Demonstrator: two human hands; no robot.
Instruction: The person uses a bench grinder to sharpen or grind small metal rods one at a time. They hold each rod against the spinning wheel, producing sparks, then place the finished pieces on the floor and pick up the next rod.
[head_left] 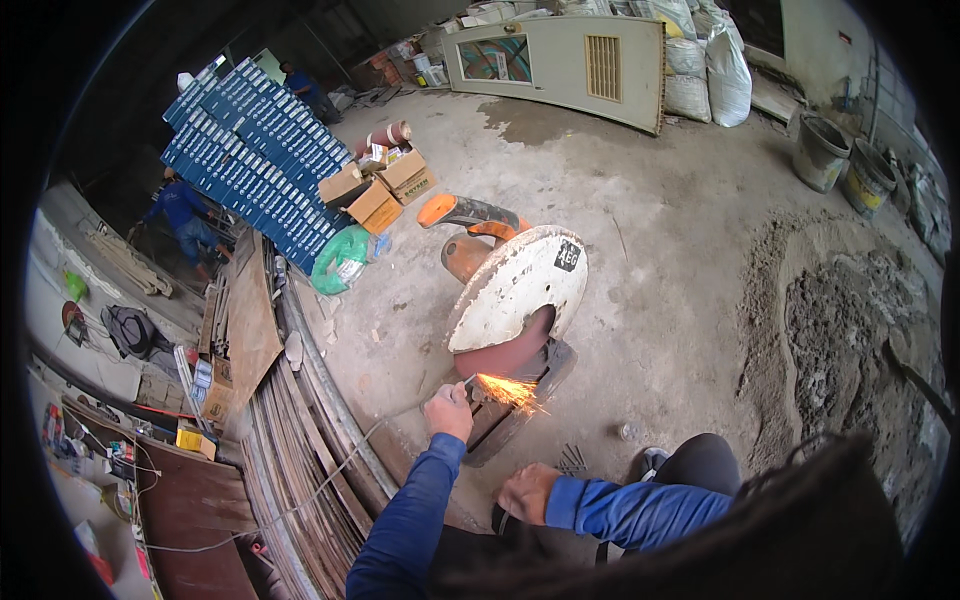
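A cut-off saw (520, 285) stands on the concrete floor in front of me, with an orange handle and a worn white guard. Its reddish-brown disc (505, 352) shows below the guard. My left hand (448, 412) is closed on a thin metal rod (470, 380), held against the lower disc edge. Orange sparks (510, 392) spray rightward from the contact, over the dark saw base (520, 405). Nearer to me, my right hand (528, 493) is curled beside the base; whatever it may hold is hidden. Several short metal rods (572, 459) lie on the floor near it.
Long pipes and planks (300, 430) run along the left, with a cable (330, 475) across them. Blue stacked boxes (255, 155), open cartons (390, 190) and green hose (341, 260) stand farther off. A cement heap (850, 320) and buckets (822, 152) are right. Two people (185, 215) are at left.
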